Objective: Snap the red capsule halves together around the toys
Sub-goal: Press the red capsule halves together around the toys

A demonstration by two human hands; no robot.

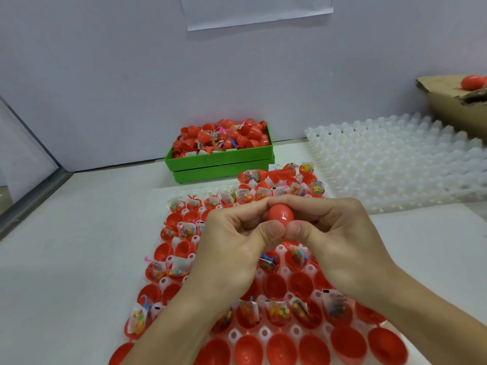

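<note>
Nearest the camera, a translucent white plastic tray of cup-shaped pockets (264, 333) lies on the white table (66, 272). Its pockets hold open red plastic capsule halves (282, 350), the closest row bare inside, those farther back carrying small clear packets of colourful toys (278, 310). Dark labels on some packets are too small to read.

Above the tray's middle, the left hand (226, 248) and right hand (340, 243) meet, fingers and thumbs of both curled tight around one glossy red capsule (280, 216); only its rounded end shows, so its seam is hidden.

Beyond stands a green rectangular plastic bin (218, 159) heaped with more red halves and toy packets. To its right lies a second, unfilled translucent tray (395, 159). At the far right edge, a torn brown cardboard box (448, 101), cut off by the frame, carries a closed red egg (471, 82). A white paper sheet (258, 10) hangs on the wall, its writing out of view.
</note>
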